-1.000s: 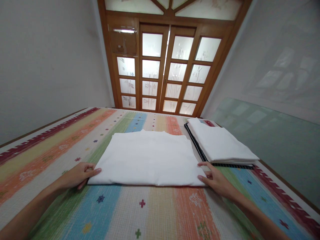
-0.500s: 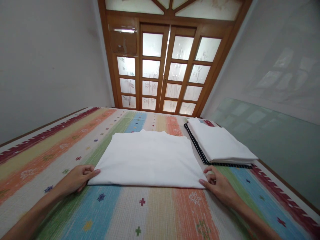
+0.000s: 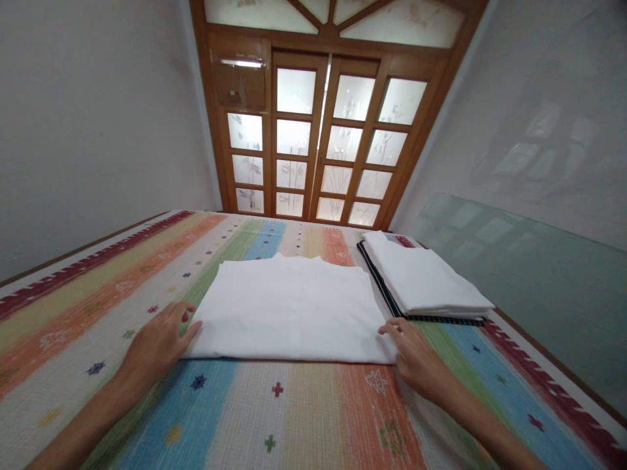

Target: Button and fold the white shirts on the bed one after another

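Note:
A white folded garment (image 3: pixel 294 307), perhaps a shirt, lies flat on the striped bedspread (image 3: pixel 255 418) in front of me. Two small points stick up at its far edge, and its near edge is a straight fold. My left hand (image 3: pixel 161 336) is at the near left corner, thumb and fingers apart, the thumb against the cloth's edge. At the near right corner, my right hand (image 3: pixel 416 352) rests with its fingers stretched over the side edge. Neither hand grips the cloth.
To the right lies a stack of folded white cloth (image 3: pixel 426 274) on top of a folded black cloth (image 3: pixel 377 281). Wooden doors with glass panes (image 3: pixel 313 143) stand beyond the bed. Walls flank both sides, with a pale green panel (image 3: pixel 529 274) low on the right.
Both hands have let go of the near corners. Their fingers have opened and moved slightly away from me along the garment's side edges. The garment lies in the same place.

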